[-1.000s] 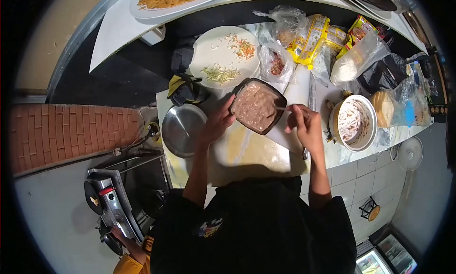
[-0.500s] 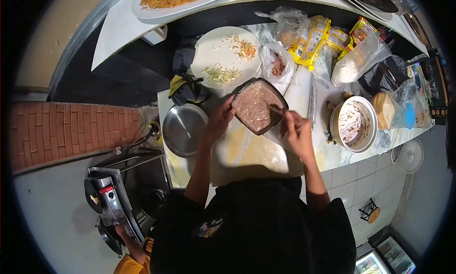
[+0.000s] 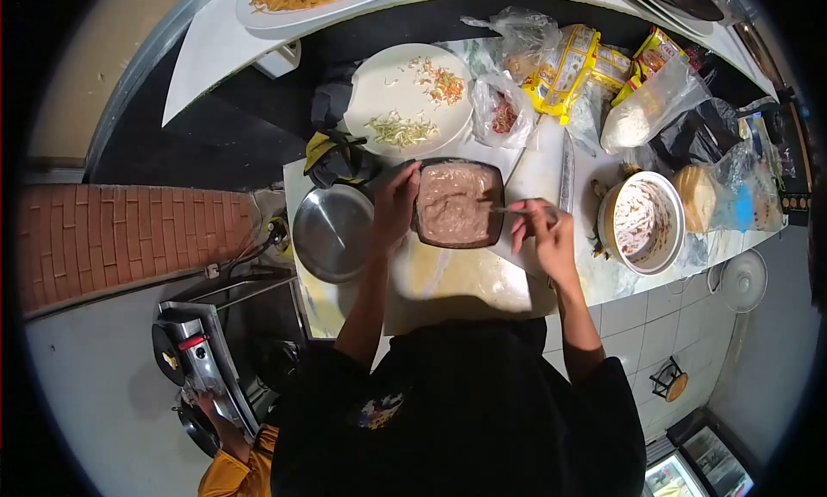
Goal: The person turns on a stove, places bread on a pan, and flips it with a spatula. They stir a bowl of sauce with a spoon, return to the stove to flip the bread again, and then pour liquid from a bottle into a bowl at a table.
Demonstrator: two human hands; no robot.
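A dark square bowl (image 3: 498, 230) holds a thick, brownish-pink mixture (image 3: 454, 206). My left hand (image 3: 398, 202) is closed on the bowl's left rim. On the other side, my right hand (image 3: 544, 230) grips the handle of a metal spoon (image 3: 517, 209), whose tip is sunk in the mixture near the right wall. Left of the bowl lies a round metal lid or pan (image 3: 334, 234). Behind it, a white plate (image 3: 370, 79) carries shredded green vegetable (image 3: 401, 131) and chopped orange and white bits (image 3: 444, 86). A white tub (image 3: 676, 206), smeared inside with brownish residue, stands to the right.
Plastic bags (image 3: 502, 109), yellow packets (image 3: 564, 71) and a bag of white powder (image 3: 633, 127) crowd the back right of the marble counter (image 3: 457, 277). At lower left, a co-worker's arm (image 3: 228, 432) reaches to a stove (image 3: 207, 363). A noodle platter (image 3: 250, 15) rests on the upper shelf.
The bowl has turned, so its sides now face me squarely, and moved slightly left and down. The spoon has shifted in the mixture, its handle now lying more level. My right hand moved right.
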